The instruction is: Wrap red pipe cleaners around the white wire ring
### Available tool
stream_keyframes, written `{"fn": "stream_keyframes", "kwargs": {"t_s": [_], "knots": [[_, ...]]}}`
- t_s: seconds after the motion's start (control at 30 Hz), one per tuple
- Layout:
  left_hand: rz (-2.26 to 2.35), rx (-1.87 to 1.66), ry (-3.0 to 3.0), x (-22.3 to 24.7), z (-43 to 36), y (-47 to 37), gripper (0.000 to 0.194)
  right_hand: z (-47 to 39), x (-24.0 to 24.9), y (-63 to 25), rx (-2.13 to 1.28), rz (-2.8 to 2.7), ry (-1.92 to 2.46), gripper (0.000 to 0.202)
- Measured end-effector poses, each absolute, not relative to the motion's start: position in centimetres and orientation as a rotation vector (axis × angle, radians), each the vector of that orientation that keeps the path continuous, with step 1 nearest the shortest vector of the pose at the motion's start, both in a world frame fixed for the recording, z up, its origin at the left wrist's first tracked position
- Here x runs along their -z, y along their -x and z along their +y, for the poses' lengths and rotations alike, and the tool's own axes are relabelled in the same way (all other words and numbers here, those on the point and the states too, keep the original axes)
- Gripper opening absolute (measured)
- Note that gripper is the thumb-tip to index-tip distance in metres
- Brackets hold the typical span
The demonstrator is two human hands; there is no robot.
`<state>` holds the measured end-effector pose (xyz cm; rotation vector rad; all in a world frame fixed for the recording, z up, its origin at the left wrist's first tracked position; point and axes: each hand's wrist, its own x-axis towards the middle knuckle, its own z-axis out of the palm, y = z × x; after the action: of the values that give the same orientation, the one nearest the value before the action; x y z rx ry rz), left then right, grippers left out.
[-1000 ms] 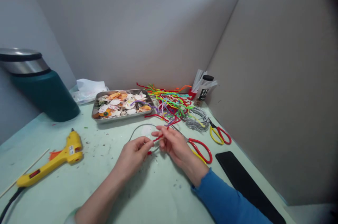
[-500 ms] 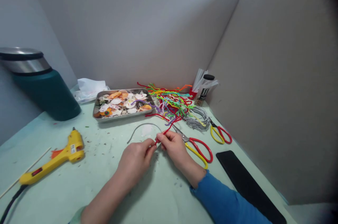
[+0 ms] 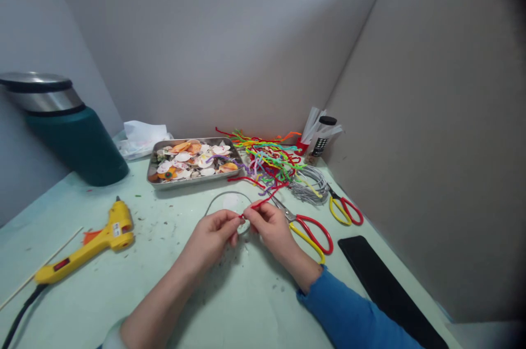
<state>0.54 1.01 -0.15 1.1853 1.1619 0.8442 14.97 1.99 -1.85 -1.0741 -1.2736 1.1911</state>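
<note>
Over the middle of the table my left hand and my right hand meet, thumb and fingers pinched. Between them runs a strand of red yarn, its far end trailing toward the tangled pile of coloured yarn. A thin grey wire curves behind my fingertips in a near-round loop, its lower part partly hidden by my hands. Just right of my right hand, scissors with red and yellow handles lie on the table, the blades partly covered.
A metal tray of shells stands behind. Left are a yellow glue gun, a thin stick and a teal bottle. Coiled grey wire, smaller scissors, a clear jar and a black strip lie right.
The grey wire has swung from an open arc into a rounder loop beneath my fingers. My left hand has turned slightly upward, still close to the right one.
</note>
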Motion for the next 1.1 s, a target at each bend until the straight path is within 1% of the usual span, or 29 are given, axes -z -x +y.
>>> {"fn": "stream_keyframes", "kwargs": {"t_s": [0.2,0.3,0.47,0.53,0.63,0.73,0.77,0.83,0.87,0.97,1.1], "knots": [[0.915,-0.760,-0.885,-0.1,0.7,0.2,0.022,1.8,1.6,-15.1,-1.315,-1.309,0.933,0.016],[0.836,-0.744,-0.857,-0.1,0.7,0.3,0.019,1.6,1.1,-15.2,-1.354,-1.291,0.931,0.017],[0.858,-0.741,-0.899,-0.6,0.7,0.0,0.024,1.5,1.1,-15.1,-1.362,-1.333,0.906,0.018],[0.880,-0.745,-0.899,-0.6,0.7,0.0,0.023,1.4,1.4,-15.0,-1.258,-1.386,0.933,0.018],[0.897,-0.774,-0.868,-0.5,0.8,0.2,0.021,1.2,1.7,-15.3,-0.875,-1.504,1.000,0.019],[0.892,-0.790,-0.843,-0.1,0.9,0.6,0.020,1.2,1.5,-15.8,-0.511,-1.708,0.903,0.007],[0.873,-0.778,-0.834,0.1,0.9,0.7,0.019,1.3,1.4,-16.0,-0.441,-1.802,0.857,0.009],[0.825,-0.734,-0.827,0.2,0.9,0.9,0.019,1.5,1.3,-16.3,-0.359,-1.976,0.810,0.019],[0.800,-0.703,-0.826,0.2,0.9,0.9,0.019,1.7,1.2,-16.5,-0.331,-2.039,0.807,0.021],[0.785,-0.634,-0.863,-0.1,0.7,0.7,0.021,2.0,1.3,-16.9,-0.234,-2.149,0.818,0.020],[1.040,-0.664,-1.135,-0.5,0.9,0.4,0.025,1.9,1.1,-17.3,-0.051,-2.339,0.906,0.018]]}}
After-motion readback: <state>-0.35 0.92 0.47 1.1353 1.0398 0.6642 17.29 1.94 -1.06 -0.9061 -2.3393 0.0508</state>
